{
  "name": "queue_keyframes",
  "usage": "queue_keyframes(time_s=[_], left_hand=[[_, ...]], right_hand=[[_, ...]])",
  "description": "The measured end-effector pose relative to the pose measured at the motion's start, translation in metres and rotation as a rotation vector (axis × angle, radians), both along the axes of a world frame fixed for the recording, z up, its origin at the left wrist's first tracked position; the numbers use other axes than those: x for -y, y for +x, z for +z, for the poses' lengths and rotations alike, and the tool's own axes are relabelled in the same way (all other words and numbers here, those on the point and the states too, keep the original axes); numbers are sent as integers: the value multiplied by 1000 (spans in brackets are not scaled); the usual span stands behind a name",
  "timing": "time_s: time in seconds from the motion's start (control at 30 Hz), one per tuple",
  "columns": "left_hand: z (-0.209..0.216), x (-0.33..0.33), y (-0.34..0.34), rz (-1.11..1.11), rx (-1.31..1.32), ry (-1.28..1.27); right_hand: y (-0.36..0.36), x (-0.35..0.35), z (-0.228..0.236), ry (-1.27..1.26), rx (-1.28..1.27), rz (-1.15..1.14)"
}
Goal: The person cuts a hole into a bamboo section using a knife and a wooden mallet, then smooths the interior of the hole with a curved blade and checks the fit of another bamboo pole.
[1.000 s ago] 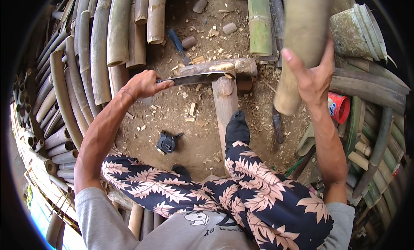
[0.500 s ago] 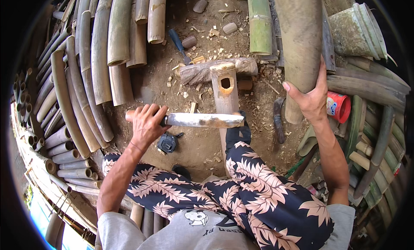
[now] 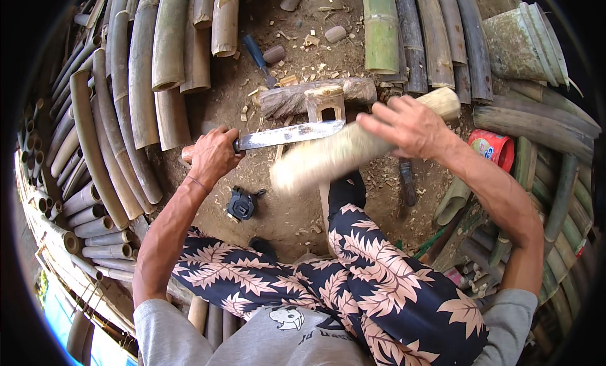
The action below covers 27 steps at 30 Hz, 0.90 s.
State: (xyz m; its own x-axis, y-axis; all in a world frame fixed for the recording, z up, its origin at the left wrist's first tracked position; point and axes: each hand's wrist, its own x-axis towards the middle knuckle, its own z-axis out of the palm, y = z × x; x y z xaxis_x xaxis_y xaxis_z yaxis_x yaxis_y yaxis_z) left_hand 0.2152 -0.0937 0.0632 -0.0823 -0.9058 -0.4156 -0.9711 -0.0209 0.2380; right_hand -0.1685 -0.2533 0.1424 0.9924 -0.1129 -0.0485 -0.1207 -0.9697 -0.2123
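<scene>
My left hand [image 3: 213, 156] is closed round the wooden handle of a machete [image 3: 287, 136]. Its long blade points right, the tip just below the square hole in an upright-looking bamboo pole [image 3: 323, 99]. That pole's far end rests across a short log [image 3: 281, 101], and its near part runs back toward my legs. A thick wooden club [image 3: 325, 159], blurred by motion, lies slantwise in the air over the pole, close to the blade. My right hand [image 3: 410, 129] grips it toward its far-right end. The club hides part of the pole.
Bamboo poles [image 3: 170, 44] are stacked along the left and far side. A blue-handled chisel [image 3: 255, 50], a tape measure [image 3: 242, 204] and a dark-handled blade [image 3: 407, 183] lie on the chip-strewn ground. To the right are a red tub [image 3: 489, 148] and a pale bucket [image 3: 521, 44].
My right hand has swung the club from upright at the far right down and left over the pole. The machete has moved farther from me and slightly left, its tip now near the hole.
</scene>
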Motion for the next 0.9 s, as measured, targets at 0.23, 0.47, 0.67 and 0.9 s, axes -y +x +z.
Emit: queue_keyframes(time_s=[0.23,0.47,0.67,0.9], left_hand=[[-6,-4,0,-17,-10,-112],[2,16,22,196,-461,182],[4,76,21,716,-495,-97],[-42,87,-15,451,-242,-376]], right_hand=[[17,-35,18,127,195,263],[-12,-53,25,107,-127,-341],[-63,-184,-30,373,121,-1002],[-101,-266,-123,376,93,-1291]])
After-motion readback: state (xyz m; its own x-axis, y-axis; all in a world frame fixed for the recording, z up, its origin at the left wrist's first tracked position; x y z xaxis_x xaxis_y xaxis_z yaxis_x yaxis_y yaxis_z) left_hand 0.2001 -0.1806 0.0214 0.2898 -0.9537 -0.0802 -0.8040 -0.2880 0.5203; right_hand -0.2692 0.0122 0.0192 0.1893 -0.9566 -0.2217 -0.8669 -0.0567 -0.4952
